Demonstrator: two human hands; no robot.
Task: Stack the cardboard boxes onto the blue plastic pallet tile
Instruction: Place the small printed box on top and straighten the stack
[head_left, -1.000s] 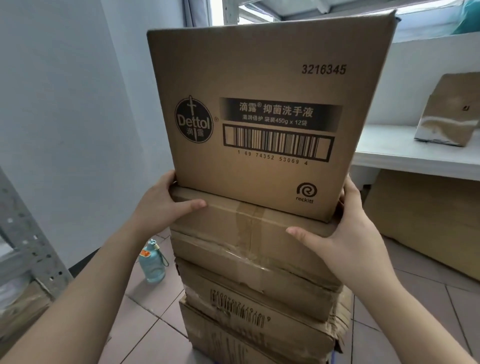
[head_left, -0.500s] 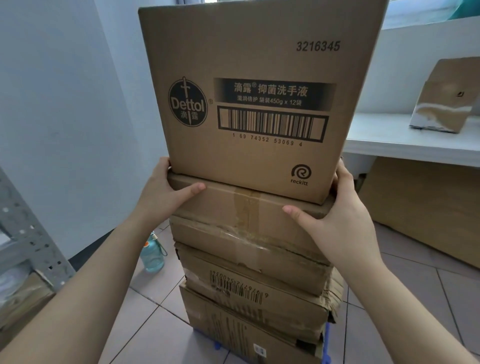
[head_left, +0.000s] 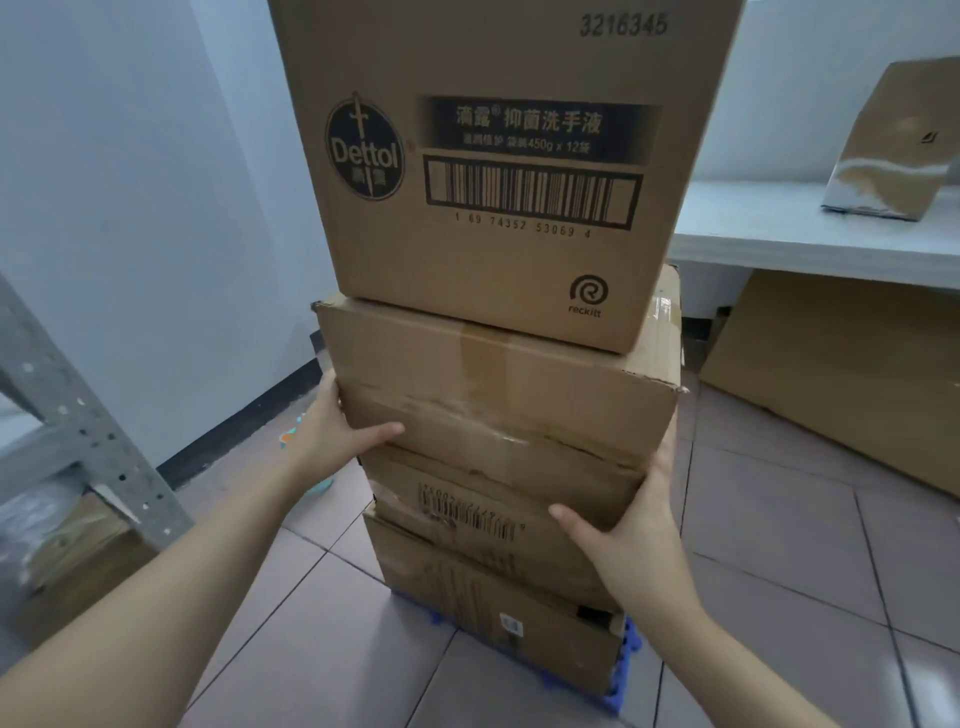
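A stack of several cardboard boxes stands on the blue plastic pallet tile (head_left: 629, 656), which shows only at the stack's lower corners. On top sits a large Dettol box (head_left: 498, 171). Under it lies a taped box (head_left: 498, 395), then a barcode box (head_left: 467, 514) and a bottom box (head_left: 498, 618). My left hand (head_left: 340, 434) presses the left side of the taped box, thumb on its front. My right hand (head_left: 631, 525) holds that box's lower right corner, thumb across the front.
A grey perforated metal rack (head_left: 78, 431) stands at the left with cardboard under it. A teal water bottle (head_left: 318, 486) peeks out behind my left forearm. A white shelf (head_left: 810, 239) at right carries a small box (head_left: 893, 150); flat cardboard (head_left: 841, 364) leans below.
Both hands slid down from the Dettol box's bottom edge to the sides of the taped box beneath it. The view dropped, so the pallet tile now shows.
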